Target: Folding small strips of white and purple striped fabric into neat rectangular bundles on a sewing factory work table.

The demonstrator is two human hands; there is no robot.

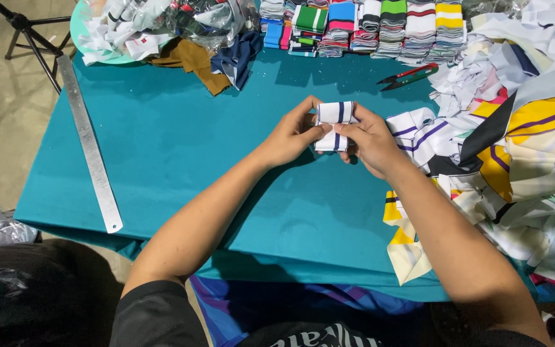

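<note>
Both hands meet over the middle of the teal table (181, 160). Between them is a small folded piece of white knit fabric with dark blue stripes (333, 114). My left hand (290, 136) grips its left edge with thumb and fingers. On the other side, my right hand (370, 140) pinches its right edge and lower fold. The piece is held just above the cloth, roughly upright.
A heap of loose striped fabric pieces (515, 148) fills the right side. Rows of folded striped pieces (367, 26) line the far edge. Red-handled snips (409, 74) lie near them. A long metal ruler (89, 144) lies at the left. A plastic bag (181, 19) and brown and navy cloths sit far left.
</note>
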